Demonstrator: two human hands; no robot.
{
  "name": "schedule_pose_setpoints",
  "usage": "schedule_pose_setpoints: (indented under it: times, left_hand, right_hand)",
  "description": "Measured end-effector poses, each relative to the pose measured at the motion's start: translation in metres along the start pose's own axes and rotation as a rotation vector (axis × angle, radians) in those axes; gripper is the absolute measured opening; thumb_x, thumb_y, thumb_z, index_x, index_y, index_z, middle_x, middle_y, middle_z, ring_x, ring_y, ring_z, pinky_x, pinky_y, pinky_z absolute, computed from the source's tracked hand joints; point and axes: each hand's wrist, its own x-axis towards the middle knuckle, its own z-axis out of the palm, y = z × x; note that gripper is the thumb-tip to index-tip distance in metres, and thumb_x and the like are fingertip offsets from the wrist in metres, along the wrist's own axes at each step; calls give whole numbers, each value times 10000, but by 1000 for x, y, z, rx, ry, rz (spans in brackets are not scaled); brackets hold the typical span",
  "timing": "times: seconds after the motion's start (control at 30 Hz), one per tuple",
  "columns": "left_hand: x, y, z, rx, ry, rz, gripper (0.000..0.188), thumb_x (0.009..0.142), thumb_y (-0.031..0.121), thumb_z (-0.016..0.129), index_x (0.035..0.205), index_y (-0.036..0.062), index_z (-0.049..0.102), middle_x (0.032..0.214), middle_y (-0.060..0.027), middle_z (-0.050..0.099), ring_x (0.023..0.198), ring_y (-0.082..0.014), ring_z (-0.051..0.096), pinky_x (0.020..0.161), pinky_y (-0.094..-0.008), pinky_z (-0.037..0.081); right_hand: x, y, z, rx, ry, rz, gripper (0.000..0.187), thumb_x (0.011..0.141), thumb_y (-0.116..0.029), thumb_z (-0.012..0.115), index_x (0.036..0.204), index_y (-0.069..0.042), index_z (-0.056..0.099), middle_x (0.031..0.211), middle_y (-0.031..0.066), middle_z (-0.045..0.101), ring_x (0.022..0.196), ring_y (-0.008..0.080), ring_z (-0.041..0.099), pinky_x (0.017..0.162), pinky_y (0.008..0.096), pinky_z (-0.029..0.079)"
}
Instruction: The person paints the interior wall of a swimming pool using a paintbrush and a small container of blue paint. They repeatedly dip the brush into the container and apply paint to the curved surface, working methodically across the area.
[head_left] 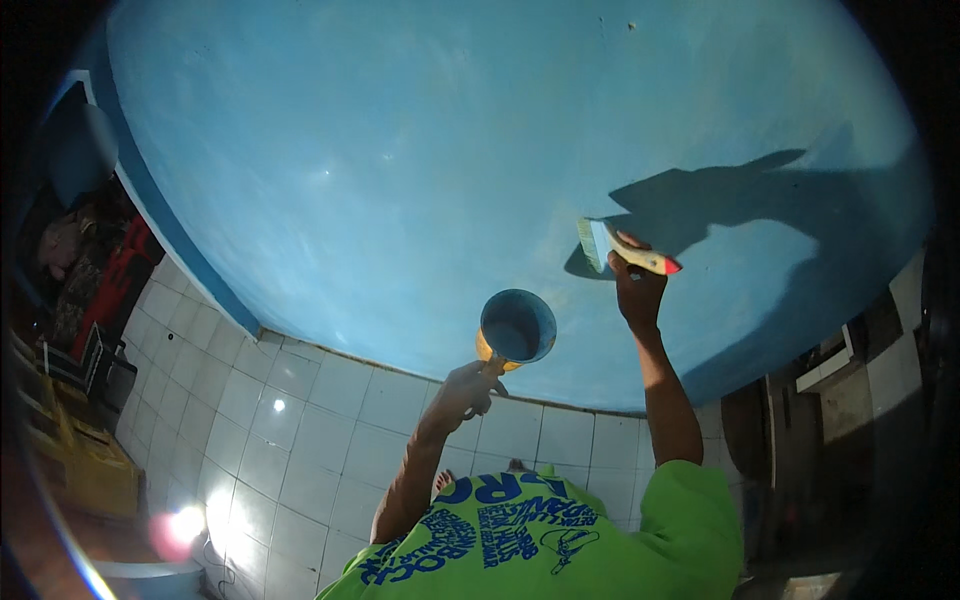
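Note:
My right hand [637,284] is closed round the wooden handle of a flat paintbrush [645,258], whose handle end is red. Its pale bristles point left and lie at or very near the blue wall [400,170]; whether they touch I cannot tell. Lower and to the left, my left hand [461,398] grips the short handle of a yellow dipper [517,327]. The dipper is tilted so that its round mouth shows, with a blue-stained inside. How much paint is in it I cannot make out.
White floor tiles [310,420] run along the wall's foot. To the left is a doorway edge [150,200] with dark and red things beyond it. A yellow box [100,470] and a bright lamp [187,524] stand at lower left. Dark furniture [800,430] is at right.

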Motion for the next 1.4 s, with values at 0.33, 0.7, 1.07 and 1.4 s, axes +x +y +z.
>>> schedule_pose_setpoints:
  times: [0.33,0.7,1.07,1.4]
  left_hand:
    - [13,-37,-3,-18,-2,-68,560,976,542,644,1157,13,630,873,-29,685,567,-29,512,415,-192,341]
    - [24,-64,11,-150,64,79,586,980,531,640,1214,-6,628,877,-39,686,566,-47,530,427,-206,361]
    - [34,-111,16,-208,160,42,504,991,353,654,1302,-39,595,909,-83,710,585,-67,580,427,-216,392]
    - [33,-141,31,-287,244,43,465,990,309,666,1293,-38,597,895,-90,713,566,-59,559,416,-213,381]
  right_hand:
    - [9,64,46,-399,-203,-474,258,887,-138,746,1144,-161,740,986,71,711,895,290,689,777,392,568]
    - [73,1,60,-723,56,-958,599,734,-40,738,1301,-230,713,1061,35,644,884,236,615,784,388,521]
    - [-43,149,107,-444,-668,-676,472,804,-61,663,1245,-220,714,1061,92,647,979,340,640,805,476,543]
    - [31,107,93,-352,-195,-822,483,876,-105,726,1334,-251,679,1036,92,653,929,266,637,783,388,551]
